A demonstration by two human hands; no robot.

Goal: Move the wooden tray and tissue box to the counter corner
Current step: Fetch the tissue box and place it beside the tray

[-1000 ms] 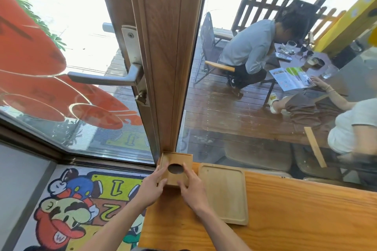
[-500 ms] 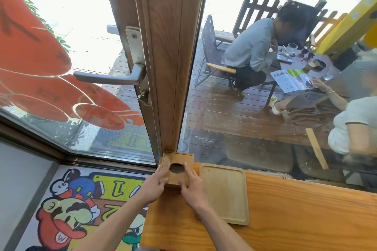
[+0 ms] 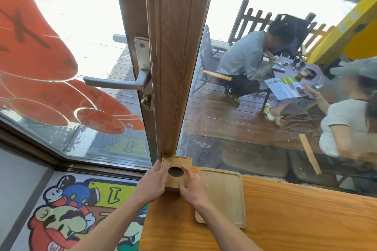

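A square wooden tissue box [image 3: 179, 163] with a round dark hole in its top stands in the far left corner of the orange wooden counter [image 3: 295, 218], against the door post. My left hand [image 3: 154, 181] presses flat on the box's left side. My right hand [image 3: 192, 186] holds its right and near side, one finger by the hole. A flat pale wooden tray [image 3: 223, 193] lies on the counter just right of the box, partly covered by my right hand.
A wooden door post [image 3: 175, 67] with a metal lever handle [image 3: 118, 82] rises behind the box. Glass panes [image 3: 234, 128] border the counter's far edge; people sit at a table outside. A cartoon floor mat [image 3: 67, 214] lies below left of the counter.
Both hands stay on the tissue box in the corner. The box and tray have barely shifted; the view has tilted slightly.
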